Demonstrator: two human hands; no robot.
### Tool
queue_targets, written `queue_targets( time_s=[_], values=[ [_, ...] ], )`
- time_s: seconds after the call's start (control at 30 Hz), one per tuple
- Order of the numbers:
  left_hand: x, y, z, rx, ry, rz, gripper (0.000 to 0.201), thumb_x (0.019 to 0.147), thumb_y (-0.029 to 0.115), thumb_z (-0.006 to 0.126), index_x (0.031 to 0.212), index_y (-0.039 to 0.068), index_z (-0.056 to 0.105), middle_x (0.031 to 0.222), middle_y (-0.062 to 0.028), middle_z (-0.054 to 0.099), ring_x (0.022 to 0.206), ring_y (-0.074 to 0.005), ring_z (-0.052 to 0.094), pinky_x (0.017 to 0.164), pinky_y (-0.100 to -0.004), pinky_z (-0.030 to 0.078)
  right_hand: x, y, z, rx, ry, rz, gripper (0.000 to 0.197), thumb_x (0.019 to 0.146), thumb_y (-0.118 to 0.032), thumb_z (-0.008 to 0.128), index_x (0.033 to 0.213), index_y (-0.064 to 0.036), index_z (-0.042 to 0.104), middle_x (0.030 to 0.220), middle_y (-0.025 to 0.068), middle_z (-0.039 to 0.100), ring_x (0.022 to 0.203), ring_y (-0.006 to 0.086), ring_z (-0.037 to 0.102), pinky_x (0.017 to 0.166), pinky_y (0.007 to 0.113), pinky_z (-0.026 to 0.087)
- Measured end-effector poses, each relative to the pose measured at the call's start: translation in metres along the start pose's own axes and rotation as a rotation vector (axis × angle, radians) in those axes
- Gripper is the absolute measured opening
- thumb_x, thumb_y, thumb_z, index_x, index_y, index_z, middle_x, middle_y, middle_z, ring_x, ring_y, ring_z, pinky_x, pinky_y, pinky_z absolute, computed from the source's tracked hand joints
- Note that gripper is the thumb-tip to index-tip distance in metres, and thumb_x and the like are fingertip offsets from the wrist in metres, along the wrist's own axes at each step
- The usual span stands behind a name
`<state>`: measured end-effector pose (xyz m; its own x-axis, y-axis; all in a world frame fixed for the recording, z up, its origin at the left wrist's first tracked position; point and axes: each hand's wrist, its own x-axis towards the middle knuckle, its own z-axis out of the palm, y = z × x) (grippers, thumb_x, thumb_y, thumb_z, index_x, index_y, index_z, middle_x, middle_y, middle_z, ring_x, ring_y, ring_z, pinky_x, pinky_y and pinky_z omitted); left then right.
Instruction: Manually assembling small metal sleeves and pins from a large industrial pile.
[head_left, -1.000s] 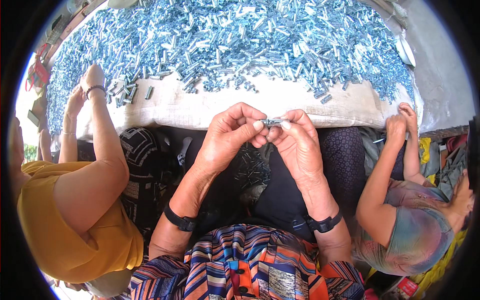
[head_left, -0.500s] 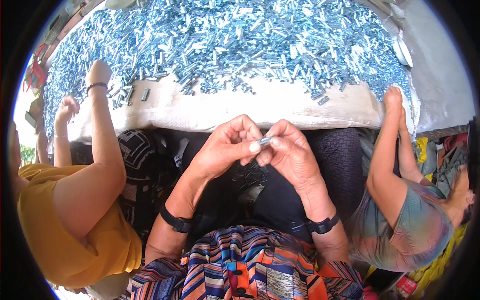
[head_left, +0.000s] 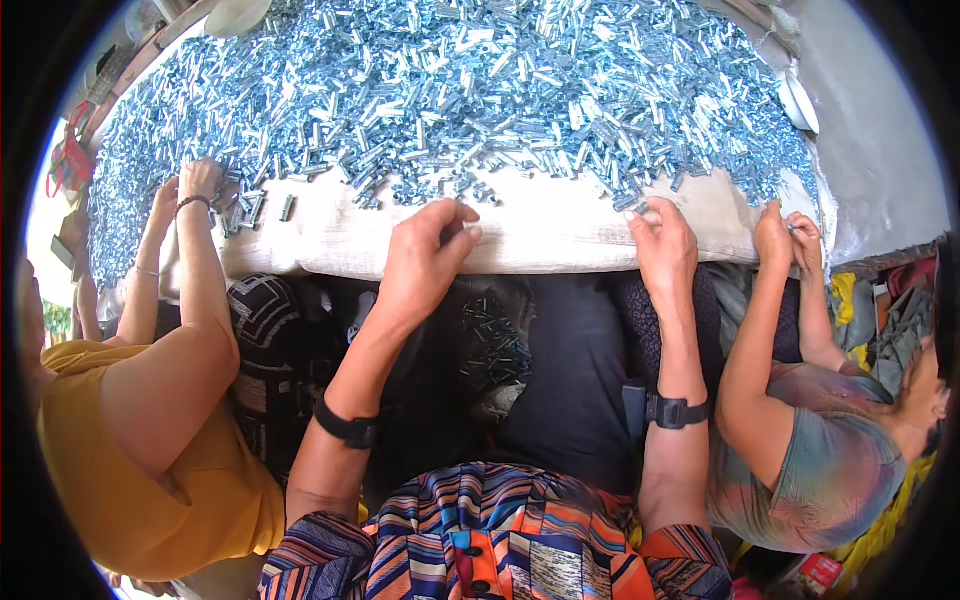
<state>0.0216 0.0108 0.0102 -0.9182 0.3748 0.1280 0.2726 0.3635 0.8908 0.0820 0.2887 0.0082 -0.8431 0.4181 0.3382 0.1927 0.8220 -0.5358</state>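
A broad heap of small silvery-blue metal tubes (head_left: pixel 480 90) covers the far part of the cloth-covered table (head_left: pixel 540 235). My left hand (head_left: pixel 428 258) is over the table's near edge, thumb and curled fingers apart, with nothing seen between them. It is nearest to a few short metal pieces (head_left: pixel 460 188) at the heap's edge. Further right, my right hand (head_left: pixel 667 250) reaches to the heap's near edge. Its thumb and forefinger close on a metal tube (head_left: pixel 640 209), partly hidden by the fingertips.
More metal pieces lie in a dark pile (head_left: pixel 492 340) below the table edge, between my legs. To the left, a person in a mustard top (head_left: pixel 150 450) handles tubes. At the right, a person in a multicoloured shirt (head_left: pixel 810 450) works too. A white dish (head_left: pixel 801 105) stands at the far right.
My hands were together over my lap, holding a small metal piece. Now they are apart and further forward, the right at the heap. That piece is no longer seen in them.
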Motion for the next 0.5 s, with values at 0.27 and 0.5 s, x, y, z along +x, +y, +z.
queue_targets(
  time_s=[0.27, 0.5],
  values=[
    [0.035, -0.006, 0.023, 0.652, 0.079, 0.232, 0.016, 0.078, 0.014, 0.062, 0.095, 0.012, 0.064, 0.084, -0.0074, 0.058, 0.074, -0.0288, 0.061, 0.064, -0.0390, 0.048, 0.004, -0.002, 0.009, -0.127, -0.029, 0.072, 0.035, 0.077, -0.016, 0.064, 0.108, -0.0036, 0.054, 0.096, 0.0190, 0.063, 0.089, 0.0382, 0.060, 0.076, 0.046, 0.045],
    [0.035, -0.006, 0.024, 0.532, 0.136, 0.251, 0.015, 0.078, 0.011, 0.062, 0.093, 0.008, 0.061, 0.084, -0.0106, 0.059, 0.071, -0.0287, 0.061, 0.064, -0.0364, 0.048, -0.009, -0.002, 0.016, 0.289, 0.014, 0.080, 0.038, 0.078, -0.003, 0.056, 0.115, -0.0050, 0.047, 0.090, 0.0159, 0.061, 0.080, 0.0269, 0.062, 0.069, 0.038, 0.047]
  ],
)
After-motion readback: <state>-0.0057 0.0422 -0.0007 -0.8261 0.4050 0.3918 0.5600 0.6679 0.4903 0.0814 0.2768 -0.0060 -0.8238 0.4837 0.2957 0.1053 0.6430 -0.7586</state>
